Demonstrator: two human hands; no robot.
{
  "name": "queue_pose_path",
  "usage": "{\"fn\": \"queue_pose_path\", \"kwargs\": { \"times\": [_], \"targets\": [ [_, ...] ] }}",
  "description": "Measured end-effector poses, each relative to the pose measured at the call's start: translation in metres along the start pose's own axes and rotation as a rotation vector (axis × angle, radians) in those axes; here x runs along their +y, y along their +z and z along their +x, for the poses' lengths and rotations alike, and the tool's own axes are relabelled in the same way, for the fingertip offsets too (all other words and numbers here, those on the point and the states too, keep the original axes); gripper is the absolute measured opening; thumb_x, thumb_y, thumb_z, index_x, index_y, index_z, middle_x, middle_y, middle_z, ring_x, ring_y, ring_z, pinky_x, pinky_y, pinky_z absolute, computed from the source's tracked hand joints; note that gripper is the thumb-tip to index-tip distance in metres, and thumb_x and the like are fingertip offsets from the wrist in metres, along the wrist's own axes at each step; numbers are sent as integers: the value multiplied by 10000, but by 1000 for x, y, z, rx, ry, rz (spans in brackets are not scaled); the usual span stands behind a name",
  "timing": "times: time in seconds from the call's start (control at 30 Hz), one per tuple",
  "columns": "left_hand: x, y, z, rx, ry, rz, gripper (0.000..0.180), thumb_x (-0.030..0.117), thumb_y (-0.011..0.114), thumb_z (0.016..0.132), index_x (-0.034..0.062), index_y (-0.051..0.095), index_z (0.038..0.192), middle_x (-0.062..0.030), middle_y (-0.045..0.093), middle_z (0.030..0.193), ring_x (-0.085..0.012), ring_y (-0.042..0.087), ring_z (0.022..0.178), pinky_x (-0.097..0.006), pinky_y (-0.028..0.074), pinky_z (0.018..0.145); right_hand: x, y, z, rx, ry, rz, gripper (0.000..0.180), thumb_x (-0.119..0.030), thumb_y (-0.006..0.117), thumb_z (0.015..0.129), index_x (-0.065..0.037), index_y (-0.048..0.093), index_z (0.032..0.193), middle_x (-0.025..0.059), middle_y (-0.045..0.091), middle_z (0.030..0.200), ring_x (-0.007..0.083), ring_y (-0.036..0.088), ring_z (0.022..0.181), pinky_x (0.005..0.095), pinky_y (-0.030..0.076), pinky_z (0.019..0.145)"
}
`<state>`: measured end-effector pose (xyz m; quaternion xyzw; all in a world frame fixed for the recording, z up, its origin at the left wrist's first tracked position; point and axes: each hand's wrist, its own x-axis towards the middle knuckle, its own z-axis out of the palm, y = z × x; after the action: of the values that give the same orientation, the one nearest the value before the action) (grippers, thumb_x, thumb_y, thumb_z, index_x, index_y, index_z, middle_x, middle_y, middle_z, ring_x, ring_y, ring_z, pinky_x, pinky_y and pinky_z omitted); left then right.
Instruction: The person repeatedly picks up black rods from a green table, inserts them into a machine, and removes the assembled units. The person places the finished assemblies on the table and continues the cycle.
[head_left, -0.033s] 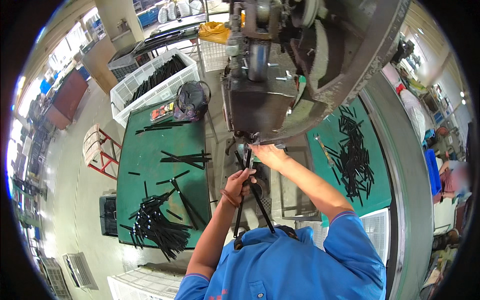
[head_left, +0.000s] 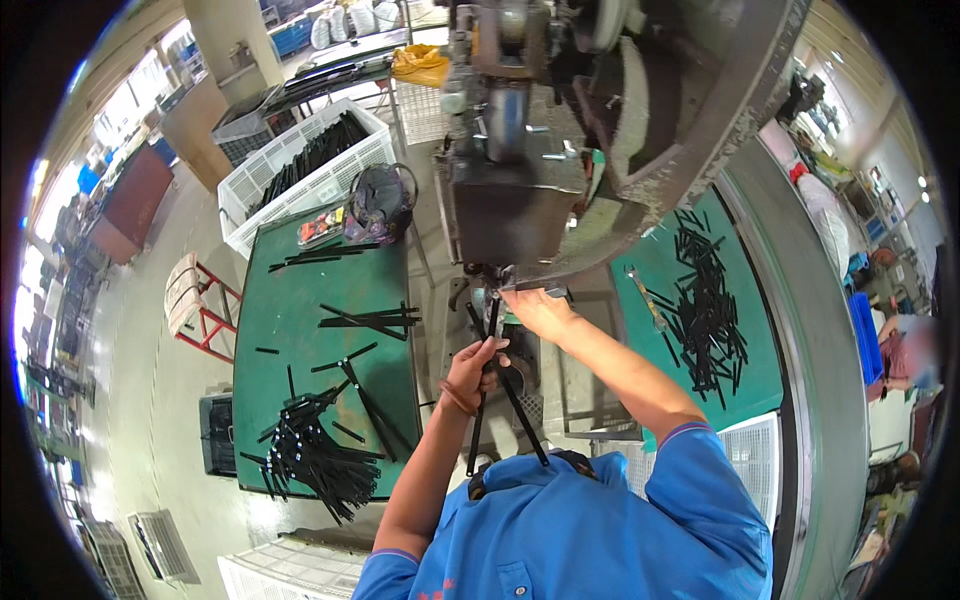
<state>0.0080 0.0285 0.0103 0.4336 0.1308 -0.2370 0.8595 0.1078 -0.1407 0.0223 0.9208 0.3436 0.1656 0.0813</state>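
Note:
My left hand [head_left: 473, 370] is closed around two long black bars [head_left: 522, 418] that cross each other at my fingers. Their lower ends point toward my blue shirt, and their upper ends reach up to the tooling of a large metal press [head_left: 512, 215]. Right under the press head, my right hand [head_left: 538, 312] has its fingers drawn together at the upper end of the bars. Its fingertips are partly hidden by the machine, so what they pinch cannot be made out.
On the left, a green table [head_left: 300, 350] carries a heap of black bars [head_left: 325, 450], loose bars and a dark patterned bag [head_left: 380, 203]. Another green table [head_left: 640, 235] on the right holds a wrench [head_left: 646, 297] and piled black pieces [head_left: 705, 310]. A white crate [head_left: 235, 215] of bars stands behind.

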Motion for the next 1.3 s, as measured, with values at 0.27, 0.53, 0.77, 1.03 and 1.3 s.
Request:
{"fn": "queue_pose_path", "kwargs": {
  "times": [0.27, 0.53, 0.77, 1.03, 1.3],
  "targets": [
    [-12, 4, 1, 77, 60, -20, 316, 287, 531, 923, 32, 561, 1108, -51, 589, 763, -60, 398, 458, -182, 340, 408, 119, 78, -224, 175, 742, 100, 311, -42, 496, 741, -71, 574, 1041, 129, 620, 874, 297, 616, 779, 401, 506, 708],
    [-14, 23, 1, 253, 63, 87, 350, 360, 516, 920, 51, 555, 1080, -35, 577, 751, -83, 419, 490, -218, 328, 437, 217, 98, -388, -313, 1205, 140, 397, -275, 674, 741, -63, 562, 1057, 116, 558, 1071, 303, 544, 1023, 388, 493, 824],
    [-20, 32, 2, 262, 124, 141, 377, 390, 514, 916, 59, 526, 1096, -25, 558, 769, -65, 395, 485, -192, 315, 436, 230, 141, -375, -366, 1080, 28, 181, -176, 601, 752, -58, 611, 889, 105, 598, 951, 268, 585, 947, 357, 514, 765],
    [-22, 32, 4, 299, 146, 161, 407, 404, 547, 895, 32, 556, 1060, -33, 571, 723, -63, 425, 466, -199, 326, 420, 250, 107, -379, -291, 1238, 302, 196, -230, 629, 784, -88, 643, 919, 102, 649, 951, 300, 604, 917, 403, 486, 773],
    [-25, 22, 1, 287, 219, 344, 376, 346, 542, 909, 23, 563, 1101, -68, 620, 814, -70, 454, 530, -209, 392, 484, 177, 65, -253, 83, 823, 1051, 156, -151, 668, 790, -14, 609, 838, 69, 581, 704, 171, 545, 652, 321, 441, 611]
  ]
}}
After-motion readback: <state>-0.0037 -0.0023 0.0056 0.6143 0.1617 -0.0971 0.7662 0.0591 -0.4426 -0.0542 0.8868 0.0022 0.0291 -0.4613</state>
